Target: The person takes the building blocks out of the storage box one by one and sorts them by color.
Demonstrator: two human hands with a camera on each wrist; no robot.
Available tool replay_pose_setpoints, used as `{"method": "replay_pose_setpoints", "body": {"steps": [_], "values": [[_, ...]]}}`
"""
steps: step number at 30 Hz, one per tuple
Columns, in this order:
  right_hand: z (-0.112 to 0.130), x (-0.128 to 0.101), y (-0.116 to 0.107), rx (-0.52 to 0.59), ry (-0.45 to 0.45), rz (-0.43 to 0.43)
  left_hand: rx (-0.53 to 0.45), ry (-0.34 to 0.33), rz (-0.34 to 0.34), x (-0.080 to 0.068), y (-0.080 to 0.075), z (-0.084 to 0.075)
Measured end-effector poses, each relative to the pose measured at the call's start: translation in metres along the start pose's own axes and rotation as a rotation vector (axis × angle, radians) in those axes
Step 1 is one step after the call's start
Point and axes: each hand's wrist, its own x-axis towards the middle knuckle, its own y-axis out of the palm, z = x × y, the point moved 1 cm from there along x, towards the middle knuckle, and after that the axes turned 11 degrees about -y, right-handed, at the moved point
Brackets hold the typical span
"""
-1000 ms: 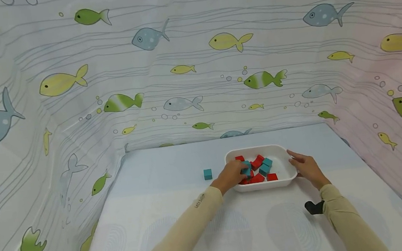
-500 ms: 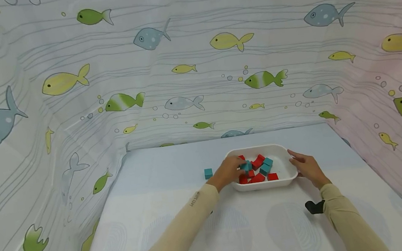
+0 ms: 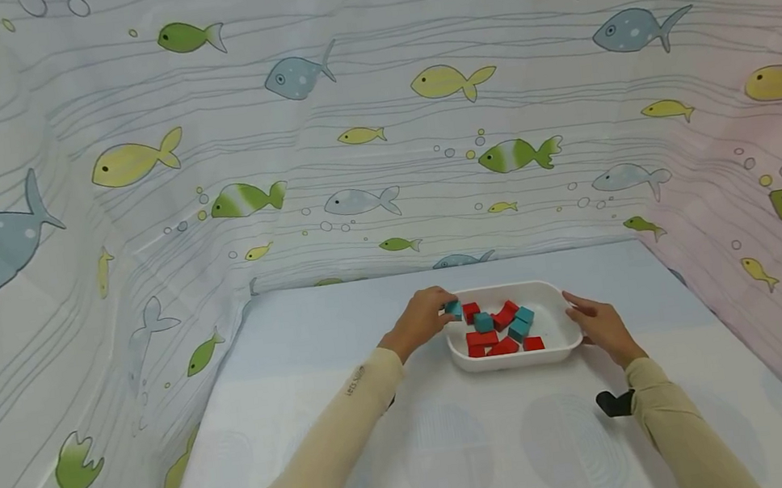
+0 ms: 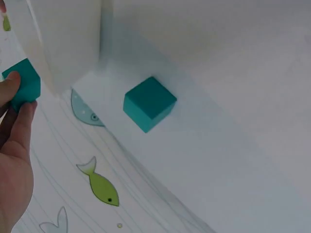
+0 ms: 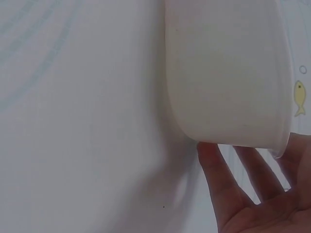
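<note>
My left hand (image 3: pixel 421 323) has lifted one teal cube (image 3: pixel 453 309) out of the white tray (image 3: pixel 555 353) and now pinches it over the tray's left rim. Another teal cube (image 4: pixel 148 103) lies on the table left of the tray. My right hand (image 3: pixel 600 326), fingers straight, rests against the tray's right side.

Table (image 3: pixel 344 339) with tray (image 3: pixel 556 351), seemingly cube (image 4: pixel 149 103)

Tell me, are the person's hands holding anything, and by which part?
The left hand pinches a teal cube by its side faces with thumb and fingers. The right hand holds nothing; its straight fingers rest against the white tray's side.
</note>
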Motion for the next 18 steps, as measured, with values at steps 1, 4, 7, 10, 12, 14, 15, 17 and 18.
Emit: {"method": "replay_pose_setpoints", "body": {"steps": [1, 4, 7, 10, 12, 14, 15, 17, 18], "values": [[0.000, 0.000, 0.000, -0.002, -0.009, 0.000, 0.003, 0.003, -0.005, -0.001, -0.002, 0.002], [-0.001, -0.001, 0.000, -0.001, -0.016, -0.008, -0.014, 0.001, -0.013, -0.006, -0.008, 0.012], [-0.003, -0.001, 0.000, 0.002, -0.018, -0.007, -0.011, -0.012, -0.022, -0.009, -0.012, 0.023], [-0.003, -0.002, 0.001, 0.006, -0.015, -0.005, -0.016, -0.048, -0.025, -0.014, -0.015, 0.036], [-0.002, -0.002, 0.001, 0.002, -0.024, -0.002, -0.017, -0.070, -0.028, -0.017, -0.017, 0.044], [-0.001, -0.002, 0.001, 0.002, -0.024, -0.006, -0.021, -0.091, -0.026, -0.020, -0.019, 0.051], [-0.001, -0.002, 0.001, 0.001, -0.025, -0.008, -0.015, -0.100, -0.024, -0.022, -0.019, 0.055], [0.000, -0.002, 0.000, -0.003, -0.024, -0.010, -0.007, -0.122, -0.020, -0.026, -0.020, 0.062], [0.001, -0.002, 0.000, -0.003, -0.023, -0.011, 0.000, -0.134, -0.019, -0.027, -0.020, 0.066]]}}
